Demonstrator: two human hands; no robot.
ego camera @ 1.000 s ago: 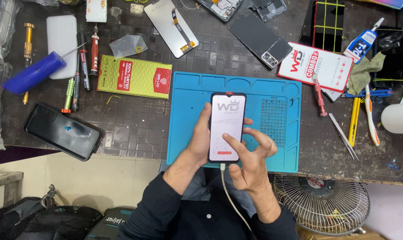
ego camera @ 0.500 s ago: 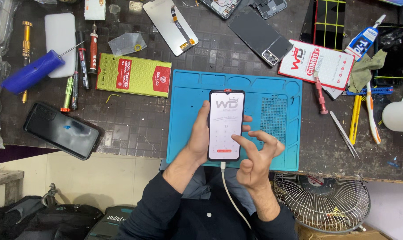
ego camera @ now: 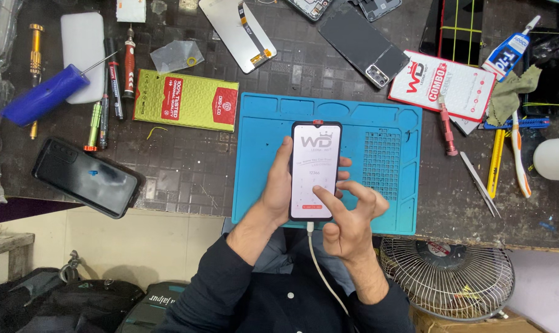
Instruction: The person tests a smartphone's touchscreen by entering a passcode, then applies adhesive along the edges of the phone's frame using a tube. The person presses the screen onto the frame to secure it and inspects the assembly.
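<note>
while the left hand [ego camera: 278, 192] wraps its grip around the lit phone [ego camera: 316, 171] above the blue mat [ego camera: 378, 160], the right hand [ego camera: 347, 216] taps, index extended, holding nothing. best kept steady, light single taps. count: one cable [ego camera: 319, 271], one dark phone [ego camera: 85, 177] aside on tabletop [ego camera: 181, 166].

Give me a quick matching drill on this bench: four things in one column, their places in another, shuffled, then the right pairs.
Things:
1. lit phone
2. dark phone
3. green box
4. tweezers

Places:
A. flat near the bench's left front edge
B. right of the blue mat
C. in the left hand, white cable plugged in, right hand fingertip on its screen
D. left of the mat's far corner

Pairs: 1-C, 2-A, 3-D, 4-B
</note>
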